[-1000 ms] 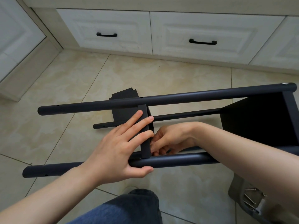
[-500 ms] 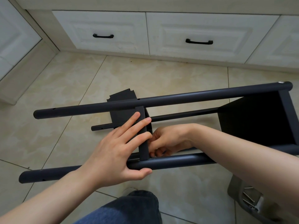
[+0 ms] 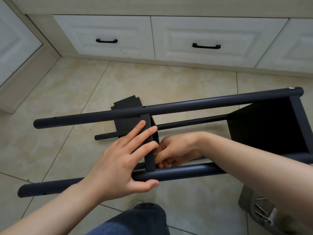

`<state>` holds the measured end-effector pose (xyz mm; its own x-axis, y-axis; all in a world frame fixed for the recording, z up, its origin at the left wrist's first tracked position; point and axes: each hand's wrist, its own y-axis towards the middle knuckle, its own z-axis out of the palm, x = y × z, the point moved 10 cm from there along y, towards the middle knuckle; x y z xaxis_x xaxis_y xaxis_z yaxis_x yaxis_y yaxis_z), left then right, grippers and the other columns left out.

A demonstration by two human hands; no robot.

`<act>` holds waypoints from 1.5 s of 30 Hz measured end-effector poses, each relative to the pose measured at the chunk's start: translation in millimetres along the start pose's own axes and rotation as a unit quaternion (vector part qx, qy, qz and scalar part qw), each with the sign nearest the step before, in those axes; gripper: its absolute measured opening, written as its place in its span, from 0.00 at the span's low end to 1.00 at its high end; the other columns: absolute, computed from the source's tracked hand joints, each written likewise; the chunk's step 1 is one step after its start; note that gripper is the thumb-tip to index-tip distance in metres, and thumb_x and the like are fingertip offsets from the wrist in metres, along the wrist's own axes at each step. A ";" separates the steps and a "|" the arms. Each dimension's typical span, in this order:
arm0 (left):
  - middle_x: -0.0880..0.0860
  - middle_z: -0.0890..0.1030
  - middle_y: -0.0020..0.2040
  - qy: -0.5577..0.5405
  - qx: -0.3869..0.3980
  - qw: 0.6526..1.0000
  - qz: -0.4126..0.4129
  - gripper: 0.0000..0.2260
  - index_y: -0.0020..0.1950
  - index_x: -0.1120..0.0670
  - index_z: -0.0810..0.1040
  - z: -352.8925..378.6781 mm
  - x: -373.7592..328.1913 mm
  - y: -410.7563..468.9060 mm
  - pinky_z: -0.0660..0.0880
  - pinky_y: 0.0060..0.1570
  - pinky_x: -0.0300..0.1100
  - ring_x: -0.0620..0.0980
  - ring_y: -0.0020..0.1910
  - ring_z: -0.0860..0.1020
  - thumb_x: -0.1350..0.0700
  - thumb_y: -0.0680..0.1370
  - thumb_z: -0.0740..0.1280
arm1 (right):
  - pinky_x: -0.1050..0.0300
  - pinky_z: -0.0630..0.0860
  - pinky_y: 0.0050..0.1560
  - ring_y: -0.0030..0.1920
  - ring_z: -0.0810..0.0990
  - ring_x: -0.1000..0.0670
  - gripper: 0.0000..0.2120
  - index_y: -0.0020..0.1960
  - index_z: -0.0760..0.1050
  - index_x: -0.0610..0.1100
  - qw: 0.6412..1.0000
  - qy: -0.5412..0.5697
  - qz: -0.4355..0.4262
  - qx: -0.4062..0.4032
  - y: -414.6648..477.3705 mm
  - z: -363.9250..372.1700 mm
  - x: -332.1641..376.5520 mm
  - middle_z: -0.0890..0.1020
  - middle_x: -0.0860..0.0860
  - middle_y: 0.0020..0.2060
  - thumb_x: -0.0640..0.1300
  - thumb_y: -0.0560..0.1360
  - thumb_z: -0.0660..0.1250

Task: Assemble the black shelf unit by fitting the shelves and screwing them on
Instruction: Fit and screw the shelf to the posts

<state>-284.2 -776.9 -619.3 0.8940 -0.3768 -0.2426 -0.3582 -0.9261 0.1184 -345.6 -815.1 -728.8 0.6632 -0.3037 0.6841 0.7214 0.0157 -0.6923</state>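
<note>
The black shelf unit lies on its side on the tiled floor, its round posts (image 3: 186, 106) running left to right. One shelf (image 3: 264, 129) is fixed at the right end. A second black shelf (image 3: 149, 150) stands on edge between the upper post and the near post (image 3: 186, 173). My left hand (image 3: 122, 160) presses flat against this shelf's left face, thumb hooked under the near post. My right hand (image 3: 176, 148) is curled behind the shelf near the near post; what its fingers hold is hidden.
A grey bag or tray (image 3: 260, 212) with several screws lies at the lower right on the floor. White cabinet drawers (image 3: 203, 36) with black handles run along the back. My knee in blue jeans (image 3: 140, 219) is at the bottom.
Both hands keep their places on the middle shelf; the right fingers shift slightly behind it. The view itself has drifted a little.
</note>
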 end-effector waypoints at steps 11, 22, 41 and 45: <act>0.45 0.57 0.82 -0.017 0.007 1.000 0.004 0.33 0.72 0.47 0.71 0.0 3.8 1.9 0.75 0.61 0.49 0.50 0.82 0.52 0.30 0.73 0.66 | 0.55 0.74 0.51 0.40 0.78 0.51 0.07 0.45 0.80 0.38 0.996 -0.059 -0.037 -0.058 -5.8 -6.2 11.1 0.80 0.48 0.37 0.41 0.79 0.66; 0.44 0.47 0.83 0.020 0.064 0.998 0.005 0.38 0.81 0.47 0.61 -0.9 7.4 4.5 0.68 0.69 0.46 0.45 0.82 0.41 0.28 0.76 0.57 | 0.57 0.77 0.53 0.51 0.80 0.54 0.15 0.61 0.80 0.51 0.906 -0.366 -0.072 -0.200 -71.7 2.6 36.7 0.84 0.54 0.53 0.56 0.79 0.65; 0.59 0.87 0.52 -0.480 0.207 0.661 -0.538 0.18 0.64 0.63 0.76 -5.8 60.3 -133.7 0.81 0.48 0.43 0.56 0.52 0.86 0.49 0.82 0.67 | 0.50 0.74 0.47 0.53 0.77 0.44 0.08 0.58 0.73 0.50 0.765 -0.504 -0.128 -0.379 -101.1 31.3 39.1 0.79 0.50 0.53 0.50 0.81 0.58; 0.70 0.83 0.54 -0.667 0.010 0.452 -0.592 0.21 0.64 0.70 0.70 28.1 50.9 -144.9 0.84 0.37 0.46 0.65 0.51 0.85 0.53 0.82 0.67 | 0.50 0.74 0.48 0.53 0.77 0.45 0.07 0.56 0.73 0.51 0.769 -0.494 -0.131 -0.383 -100.4 29.7 40.3 0.79 0.51 0.52 0.49 0.81 0.58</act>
<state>-194.3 -662.4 -675.8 -0.4902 0.7202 -0.4909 0.1446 -0.4882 -0.8607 -385.4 -800.6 -624.9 0.6159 0.6781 0.4010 0.7780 -0.6037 -0.1740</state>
